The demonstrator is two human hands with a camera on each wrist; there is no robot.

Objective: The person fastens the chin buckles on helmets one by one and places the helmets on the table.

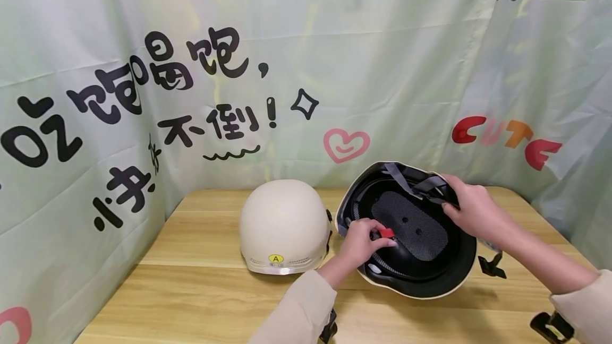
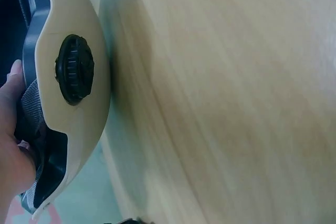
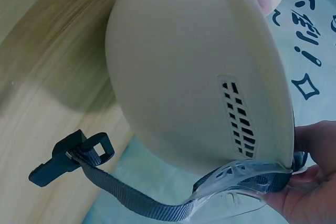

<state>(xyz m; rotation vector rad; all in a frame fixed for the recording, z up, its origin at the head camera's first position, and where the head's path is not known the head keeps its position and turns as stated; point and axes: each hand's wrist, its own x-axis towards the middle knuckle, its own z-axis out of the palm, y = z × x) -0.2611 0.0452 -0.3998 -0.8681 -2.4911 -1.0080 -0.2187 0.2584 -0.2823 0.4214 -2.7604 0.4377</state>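
Note:
A cream helmet [image 1: 444, 284] is tilted so its black inside and mesh padding [image 1: 406, 224] face me. My left hand [image 1: 356, 243] reaches into it and pinches a small red buckle tab [image 1: 387, 233] between thumb and fingers. At the upper right rim, my right hand [image 1: 480, 208] grips the helmet's edge, near grey straps [image 1: 399, 177]. From the right wrist view, a strap with a black buckle [image 3: 63, 161] dangles off the shell [image 3: 184, 66]. The left wrist view shows a ribbed black disc [image 2: 75, 69] on the helmet's outside.
A second cream helmet [image 1: 284, 222] with a yellow "A" sticker [image 1: 275, 258] stands dome-up to the left on the wooden table [image 1: 191, 291]. Behind the table hangs a printed pale green cloth [image 1: 406, 68].

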